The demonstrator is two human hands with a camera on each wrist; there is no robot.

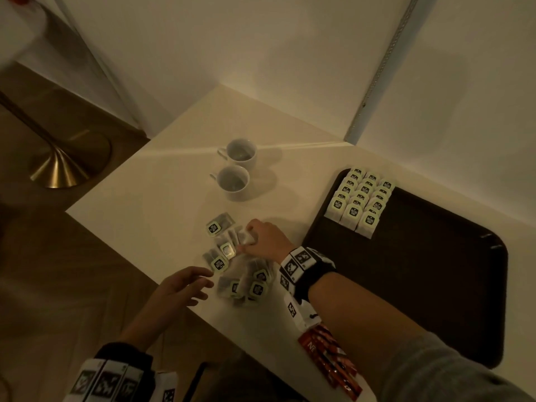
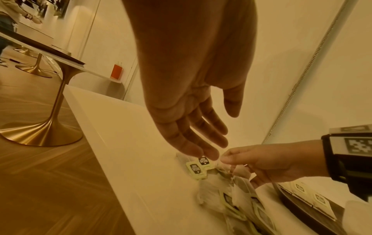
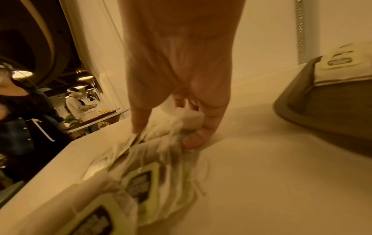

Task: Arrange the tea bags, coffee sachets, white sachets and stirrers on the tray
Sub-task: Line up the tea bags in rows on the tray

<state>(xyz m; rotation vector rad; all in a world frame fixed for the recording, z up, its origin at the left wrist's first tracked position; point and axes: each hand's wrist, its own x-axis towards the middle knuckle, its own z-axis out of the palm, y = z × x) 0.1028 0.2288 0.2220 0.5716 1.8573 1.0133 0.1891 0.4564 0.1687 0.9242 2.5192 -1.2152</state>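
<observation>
White table (image 1: 162, 175) carries your loose tea bags (image 1: 232, 265) at centre. Your right hand (image 1: 265, 240) pinches one bag (image 1: 246, 237) at the pile's 1 o'clock; your left hand (image 1: 179, 287) hovers open at 8 o'clock. Sorted rows (image 1: 359, 198) sit on the tray (image 1: 435, 256) at 2 o'clock.

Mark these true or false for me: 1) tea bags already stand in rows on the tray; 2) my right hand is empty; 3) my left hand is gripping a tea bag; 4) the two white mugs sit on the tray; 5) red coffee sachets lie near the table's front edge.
1) True: paper tea bags with pale green tags stand in rows at the far corner of the dark brown plastic tray.
2) False: the right hand pinches tea bags from the loose pile.
3) False: the left hand is open, holding nothing.
4) False: the two white ceramic mugs stand on the cream table.
5) True: the red coffee sachets lie there.
</observation>
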